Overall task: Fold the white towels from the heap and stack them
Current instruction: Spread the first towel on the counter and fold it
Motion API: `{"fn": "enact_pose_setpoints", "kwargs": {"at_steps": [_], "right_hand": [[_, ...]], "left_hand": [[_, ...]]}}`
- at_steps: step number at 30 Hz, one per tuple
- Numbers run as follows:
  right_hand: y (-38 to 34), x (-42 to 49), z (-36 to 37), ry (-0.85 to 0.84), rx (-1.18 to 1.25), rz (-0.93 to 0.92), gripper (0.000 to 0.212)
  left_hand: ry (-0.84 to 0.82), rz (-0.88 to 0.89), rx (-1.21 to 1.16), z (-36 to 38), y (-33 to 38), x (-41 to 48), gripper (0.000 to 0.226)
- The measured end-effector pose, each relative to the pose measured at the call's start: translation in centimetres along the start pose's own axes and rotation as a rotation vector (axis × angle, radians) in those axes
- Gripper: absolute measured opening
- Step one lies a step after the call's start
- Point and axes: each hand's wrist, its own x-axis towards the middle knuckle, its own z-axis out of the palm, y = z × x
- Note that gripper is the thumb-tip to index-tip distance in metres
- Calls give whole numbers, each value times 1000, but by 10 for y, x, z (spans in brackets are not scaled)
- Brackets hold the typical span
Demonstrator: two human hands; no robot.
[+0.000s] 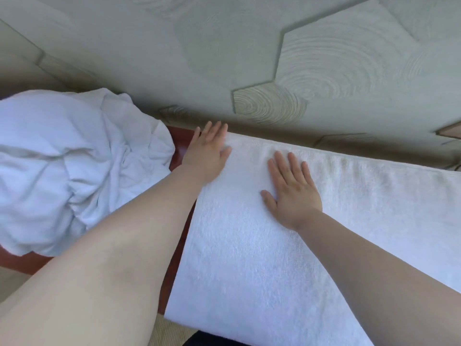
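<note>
- Heap (62, 166), far left: white cloth, crumpled, deep creases and soft rounded folds. Looks thinner and smoother than the spread towel. It lies on the desk and its right edge stops just short of the left hand. The number of pieces in it cannot be told.
- Desk (178, 143): a narrow strip of glossy red-brown wood shows between the heap and the towel.
- Left hand (208, 151): open flat, palm down, fingers straight and close together. It presses the far left corner of the towel, with the outer fingers out over the bare wood. It grips nothing.
- Towel (249, 258): white terry with a fine looped nap, thick, laid out flat as a long rectangle across the desk and running out of view to the right. The far edge lies straight along the wall. The near left corner is rounded; whether that is a fold or a drape over the desk edge cannot be told.
- Right hand (291, 188): also flat, palm down, fingers straight and slightly spread. It rests on the towel, near the left hand but apart from it, and holds nothing.
- Wall (324, 66): pale grey-green hexagonal panels with combed concentric rings, matte.
- Progress (judgement): one towel is at the smoothing stage and is not visibly finished. No stack is in view and the heap is bulky, so most of the folding and all visible stacking remain.
</note>
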Motion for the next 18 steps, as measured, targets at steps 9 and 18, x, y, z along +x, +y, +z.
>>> {"fn": "enact_pose_setpoints", "kwargs": {"at_steps": [9,18], "right_hand": [[-2,1,-3,-26,-44,21,82],[-9,-12,-10,-65,-32,151,77]], "left_hand": [[37,417,90,-16,29,-16,75],[-19,143,134,18,32,-29,92]]}}
